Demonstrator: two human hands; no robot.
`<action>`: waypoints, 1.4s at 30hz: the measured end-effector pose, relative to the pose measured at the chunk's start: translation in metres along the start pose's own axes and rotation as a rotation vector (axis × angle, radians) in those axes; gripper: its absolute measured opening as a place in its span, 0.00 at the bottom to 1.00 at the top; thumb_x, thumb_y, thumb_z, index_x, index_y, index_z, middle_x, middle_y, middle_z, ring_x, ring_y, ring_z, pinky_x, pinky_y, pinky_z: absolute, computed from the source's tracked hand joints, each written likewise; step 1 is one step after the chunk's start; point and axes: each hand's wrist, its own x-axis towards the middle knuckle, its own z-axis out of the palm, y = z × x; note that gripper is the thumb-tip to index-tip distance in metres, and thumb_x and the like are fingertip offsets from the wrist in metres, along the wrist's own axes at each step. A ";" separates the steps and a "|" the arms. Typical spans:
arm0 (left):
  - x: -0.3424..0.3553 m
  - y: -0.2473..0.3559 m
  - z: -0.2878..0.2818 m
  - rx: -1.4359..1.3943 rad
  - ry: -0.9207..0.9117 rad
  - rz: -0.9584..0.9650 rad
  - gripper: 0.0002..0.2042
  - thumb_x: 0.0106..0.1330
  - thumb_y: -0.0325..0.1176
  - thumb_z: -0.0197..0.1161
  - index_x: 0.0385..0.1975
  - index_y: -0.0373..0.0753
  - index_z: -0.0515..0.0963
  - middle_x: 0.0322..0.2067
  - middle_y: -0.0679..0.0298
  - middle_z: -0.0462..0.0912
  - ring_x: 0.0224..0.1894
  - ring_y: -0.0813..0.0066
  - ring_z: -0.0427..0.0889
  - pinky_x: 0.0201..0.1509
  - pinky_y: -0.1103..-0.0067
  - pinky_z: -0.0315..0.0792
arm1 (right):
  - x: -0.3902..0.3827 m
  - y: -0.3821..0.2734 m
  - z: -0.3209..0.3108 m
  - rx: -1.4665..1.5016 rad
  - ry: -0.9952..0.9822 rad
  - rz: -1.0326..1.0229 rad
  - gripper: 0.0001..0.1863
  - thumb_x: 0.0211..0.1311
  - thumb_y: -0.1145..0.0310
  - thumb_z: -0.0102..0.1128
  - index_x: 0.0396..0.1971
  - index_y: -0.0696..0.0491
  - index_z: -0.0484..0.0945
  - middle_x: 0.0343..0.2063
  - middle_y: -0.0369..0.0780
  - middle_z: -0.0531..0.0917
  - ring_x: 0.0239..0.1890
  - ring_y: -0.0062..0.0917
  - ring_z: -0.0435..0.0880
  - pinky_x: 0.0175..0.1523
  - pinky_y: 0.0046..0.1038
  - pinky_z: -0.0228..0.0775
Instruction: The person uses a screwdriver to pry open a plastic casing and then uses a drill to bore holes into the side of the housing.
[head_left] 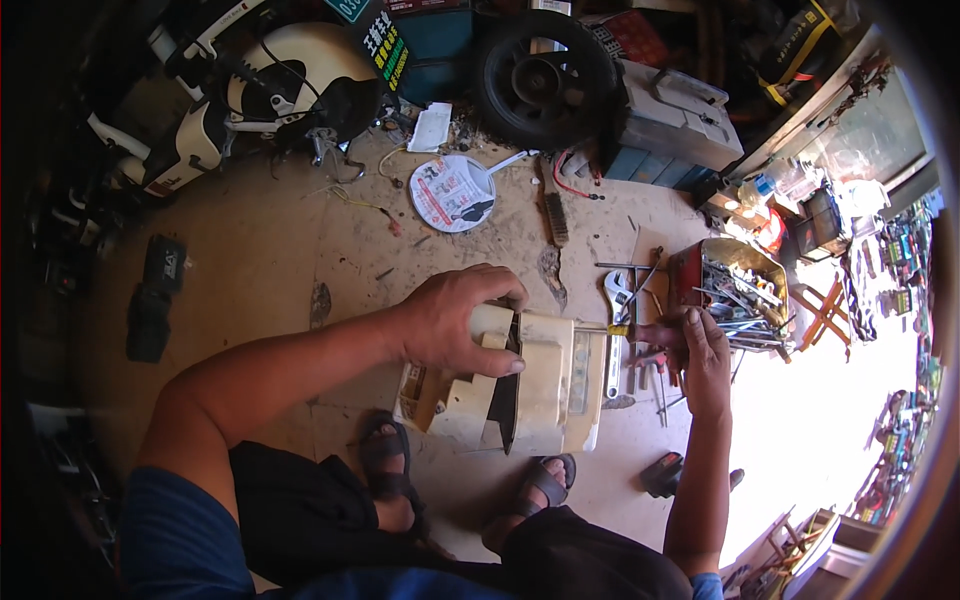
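A cream plastic housing (pixel 545 405) is on the floor in front of my feet, with a dark gap running across its middle. My left hand (pixel 460 320) grips its upper part, thumb on the near side of the gap and fingers over the far edge. In my right hand (pixel 702 355) is a screwdriver (pixel 619 331) with a dark red and yellow handle. Its shaft points left and meets the housing's right side; the exact contact of the tip is too small to tell. An adjustable wrench (pixel 613 375) lies on the floor just right of the housing.
Beyond my right hand stands an open red box (pixel 686 272) full of tools and metal parts. Farther off are a brush (pixel 556 218), a round hand fan (pixel 452 196), a wheel (pixel 497 85) and a grey case (pixel 680 118). A white scooter (pixel 310 55) stands far left.
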 end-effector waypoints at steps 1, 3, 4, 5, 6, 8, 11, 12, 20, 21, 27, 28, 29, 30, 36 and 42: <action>0.000 -0.001 0.000 -0.004 0.000 0.007 0.29 0.53 0.46 0.82 0.49 0.38 0.78 0.47 0.57 0.81 0.52 0.58 0.82 0.59 0.65 0.76 | 0.001 -0.006 0.000 -0.060 -0.039 0.063 0.27 0.79 0.62 0.66 0.68 0.57 0.69 0.44 0.42 0.90 0.51 0.30 0.90 0.51 0.30 0.84; -0.001 -0.001 -0.001 -0.007 0.000 0.014 0.29 0.53 0.46 0.82 0.49 0.38 0.78 0.47 0.57 0.81 0.52 0.59 0.82 0.59 0.66 0.76 | -0.008 -0.013 0.022 0.132 -0.095 -0.236 0.25 0.81 0.58 0.65 0.67 0.56 0.72 0.46 0.45 0.91 0.43 0.23 0.88 0.47 0.26 0.80; -0.001 -0.001 -0.001 -0.020 -0.009 0.009 0.29 0.53 0.46 0.82 0.50 0.38 0.78 0.47 0.57 0.81 0.52 0.59 0.82 0.59 0.66 0.76 | -0.009 -0.009 0.021 0.146 -0.098 -0.235 0.24 0.81 0.58 0.64 0.66 0.57 0.72 0.46 0.46 0.91 0.43 0.23 0.88 0.47 0.26 0.80; -0.001 -0.001 -0.001 -0.031 -0.017 0.003 0.29 0.53 0.46 0.82 0.50 0.38 0.78 0.47 0.57 0.81 0.52 0.59 0.81 0.59 0.66 0.75 | -0.010 -0.005 0.020 0.162 -0.101 -0.235 0.23 0.82 0.59 0.63 0.66 0.57 0.73 0.47 0.46 0.92 0.44 0.22 0.89 0.46 0.26 0.80; 0.000 0.001 -0.002 -0.031 -0.018 0.006 0.29 0.53 0.46 0.82 0.50 0.38 0.78 0.47 0.57 0.81 0.52 0.59 0.81 0.59 0.66 0.75 | -0.010 0.003 0.012 0.138 -0.099 -0.180 0.23 0.82 0.60 0.63 0.66 0.57 0.72 0.46 0.46 0.92 0.46 0.23 0.89 0.49 0.27 0.82; 0.001 0.001 0.000 -0.034 -0.004 -0.003 0.29 0.53 0.46 0.82 0.50 0.38 0.78 0.47 0.57 0.81 0.52 0.60 0.81 0.59 0.67 0.75 | -0.008 0.012 -0.006 0.063 -0.067 -0.065 0.22 0.82 0.62 0.62 0.66 0.58 0.72 0.49 0.46 0.90 0.49 0.26 0.90 0.52 0.30 0.84; 0.000 -0.001 -0.002 -0.048 -0.034 -0.026 0.29 0.53 0.46 0.82 0.50 0.38 0.78 0.47 0.58 0.80 0.52 0.61 0.81 0.59 0.67 0.75 | -0.007 0.003 0.012 0.165 -0.023 -0.160 0.21 0.83 0.64 0.60 0.66 0.59 0.71 0.64 0.45 0.82 0.45 0.26 0.89 0.50 0.29 0.83; 0.001 -0.001 -0.002 -0.043 -0.032 -0.026 0.29 0.53 0.46 0.82 0.50 0.38 0.78 0.47 0.58 0.80 0.52 0.61 0.81 0.59 0.67 0.75 | -0.008 0.007 0.012 0.192 -0.015 -0.190 0.21 0.83 0.65 0.59 0.66 0.59 0.71 0.67 0.45 0.80 0.44 0.26 0.90 0.49 0.28 0.83; 0.003 -0.002 -0.002 -0.040 -0.048 -0.017 0.29 0.53 0.47 0.83 0.49 0.39 0.78 0.47 0.59 0.80 0.52 0.62 0.80 0.60 0.67 0.74 | -0.004 0.011 0.005 0.199 -0.070 -0.188 0.20 0.83 0.65 0.59 0.66 0.58 0.72 0.65 0.44 0.82 0.51 0.25 0.90 0.47 0.27 0.85; 0.003 -0.002 -0.002 -0.038 -0.048 -0.018 0.29 0.53 0.47 0.83 0.49 0.39 0.78 0.47 0.59 0.80 0.52 0.62 0.80 0.60 0.67 0.74 | -0.006 0.009 0.011 0.200 -0.071 -0.188 0.20 0.83 0.65 0.59 0.66 0.58 0.72 0.65 0.44 0.82 0.51 0.25 0.90 0.47 0.27 0.85; 0.003 0.001 -0.002 -0.045 -0.025 -0.015 0.29 0.53 0.47 0.83 0.49 0.39 0.78 0.47 0.59 0.80 0.52 0.62 0.81 0.60 0.67 0.75 | -0.004 0.002 0.004 0.148 -0.098 -0.140 0.21 0.82 0.64 0.59 0.66 0.58 0.71 0.52 0.43 0.90 0.45 0.24 0.89 0.47 0.27 0.84; 0.003 0.000 -0.002 -0.050 -0.036 -0.023 0.29 0.53 0.47 0.83 0.49 0.39 0.78 0.47 0.59 0.80 0.52 0.62 0.81 0.60 0.67 0.75 | -0.002 0.003 0.004 0.146 -0.104 -0.160 0.21 0.82 0.64 0.60 0.67 0.58 0.71 0.50 0.43 0.90 0.44 0.24 0.88 0.47 0.27 0.83; 0.004 0.000 -0.003 -0.053 -0.046 -0.032 0.29 0.53 0.47 0.83 0.49 0.39 0.78 0.47 0.59 0.81 0.53 0.62 0.81 0.61 0.67 0.75 | -0.004 0.004 0.007 0.148 -0.104 -0.162 0.21 0.82 0.64 0.60 0.67 0.58 0.71 0.50 0.43 0.90 0.44 0.24 0.88 0.47 0.27 0.83; 0.003 0.001 -0.003 -0.054 -0.046 -0.034 0.29 0.53 0.47 0.83 0.49 0.39 0.78 0.47 0.59 0.81 0.53 0.62 0.81 0.61 0.67 0.75 | -0.007 0.007 0.010 0.210 -0.083 -0.163 0.21 0.83 0.64 0.59 0.67 0.57 0.70 0.52 0.47 0.90 0.48 0.27 0.90 0.48 0.27 0.81; 0.006 -0.003 -0.001 -0.052 -0.037 -0.013 0.29 0.53 0.46 0.83 0.48 0.39 0.77 0.48 0.59 0.81 0.53 0.62 0.81 0.61 0.67 0.75 | 0.006 0.024 -0.016 0.181 -0.100 -0.106 0.23 0.82 0.66 0.61 0.69 0.58 0.69 0.54 0.52 0.89 0.54 0.33 0.90 0.55 0.29 0.81; 0.003 0.001 -0.002 -0.028 -0.029 -0.025 0.28 0.53 0.46 0.83 0.48 0.40 0.77 0.47 0.59 0.81 0.53 0.62 0.81 0.61 0.68 0.75 | 0.007 0.013 -0.021 0.135 -0.101 -0.048 0.18 0.80 0.70 0.61 0.64 0.57 0.73 0.62 0.49 0.83 0.48 0.26 0.88 0.47 0.27 0.81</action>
